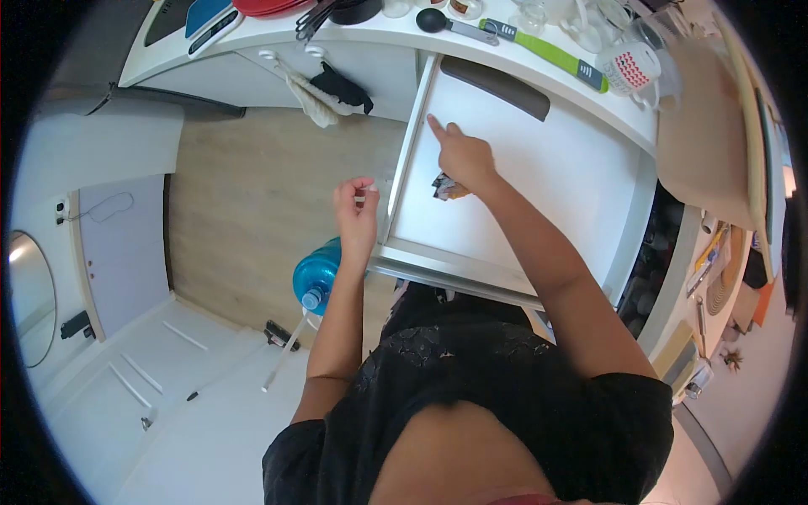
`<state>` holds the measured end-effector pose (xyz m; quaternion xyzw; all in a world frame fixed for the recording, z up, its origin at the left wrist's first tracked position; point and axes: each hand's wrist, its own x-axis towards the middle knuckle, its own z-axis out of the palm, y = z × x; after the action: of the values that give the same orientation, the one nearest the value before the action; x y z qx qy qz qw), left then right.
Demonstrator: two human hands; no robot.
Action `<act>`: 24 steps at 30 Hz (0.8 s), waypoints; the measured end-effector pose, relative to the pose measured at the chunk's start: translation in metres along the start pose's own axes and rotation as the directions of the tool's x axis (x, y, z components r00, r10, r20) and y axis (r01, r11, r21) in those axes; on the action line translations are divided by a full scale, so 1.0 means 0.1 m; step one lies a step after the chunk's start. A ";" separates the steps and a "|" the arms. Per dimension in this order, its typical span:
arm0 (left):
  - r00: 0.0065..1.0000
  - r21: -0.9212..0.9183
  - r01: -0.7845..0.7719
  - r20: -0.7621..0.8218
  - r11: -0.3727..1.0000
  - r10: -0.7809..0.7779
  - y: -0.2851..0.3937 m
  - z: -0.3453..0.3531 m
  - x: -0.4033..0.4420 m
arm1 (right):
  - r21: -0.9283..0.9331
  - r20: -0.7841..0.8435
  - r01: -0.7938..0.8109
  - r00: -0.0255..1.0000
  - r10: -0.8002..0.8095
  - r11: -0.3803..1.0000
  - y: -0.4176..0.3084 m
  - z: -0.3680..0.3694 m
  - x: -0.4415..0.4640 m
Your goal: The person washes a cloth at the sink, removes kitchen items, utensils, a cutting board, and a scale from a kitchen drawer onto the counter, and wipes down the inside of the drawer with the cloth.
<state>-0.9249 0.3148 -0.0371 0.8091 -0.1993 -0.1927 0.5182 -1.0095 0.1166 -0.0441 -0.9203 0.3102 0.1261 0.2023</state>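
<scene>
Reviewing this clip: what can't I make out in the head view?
- Scrap, head view: partly covered by the right hand; whether it is in that hand's grip or lying in the drawer is unclear.
- Left hand, head view: anything pinched there is too small to identify.
- Bottle, head view: partly hidden by the left forearm.
- Red item, head view: cut off by the top edge.

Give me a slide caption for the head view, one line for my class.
Right hand, forefinger extended, over an open white drawer, a crumpled item by the palm; left hand outside.
</scene>
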 end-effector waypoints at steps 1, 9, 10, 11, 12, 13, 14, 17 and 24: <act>1.000 0.010 -0.028 0.009 1.000 0.028 0.03 0.00 0.00 | 0.012 -0.022 0.030 0.999 -0.029 0.999 -0.04 0.06 -0.03; 0.999 -0.004 -0.017 0.046 1.000 0.017 0.04 0.01 -0.07 | -0.032 -0.030 -0.034 0.999 0.033 0.999 -0.19 0.33 0.05; 0.998 -0.016 -0.037 0.053 0.999 0.038 0.02 -0.01 -0.07 | -0.046 -0.010 -0.036 0.999 0.035 0.998 -0.19 0.30 0.05; 0.996 -0.032 -0.063 0.059 0.998 0.064 0.00 -0.02 -0.05 | -0.050 -0.018 -0.037 0.999 0.036 0.998 -0.19 0.26 0.04; 0.996 -0.036 -0.069 0.060 0.997 0.071 -0.03 -0.05 -0.04 | 0.001 -0.035 -0.055 0.998 0.055 0.999 -0.18 0.22 0.02; 0.998 -0.034 -0.015 0.054 0.999 0.016 -0.04 -0.08 -0.07 | 0.050 -0.048 -0.071 0.996 0.073 0.996 -0.17 0.21 0.01; 0.998 -0.034 0.047 0.047 0.998 -0.045 -0.05 -0.10 -0.12 | 0.044 -0.046 -0.071 0.996 0.073 0.997 -0.17 0.19 0.02; 0.997 -0.022 0.015 0.074 1.000 -0.013 -0.16 -0.16 -0.17 | 0.087 -0.130 -0.120 0.983 0.131 0.989 -0.13 0.12 0.29; 0.997 -0.052 0.046 0.065 0.998 -0.043 -0.18 -0.17 -0.23 | 0.030 -0.067 -0.205 0.976 0.207 0.978 -0.12 0.09 0.64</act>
<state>-0.9334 0.3470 -0.0446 0.7925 -0.1927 -0.2353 0.5286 -0.9536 0.0966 -0.0717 -0.8847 0.4122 0.1104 0.1876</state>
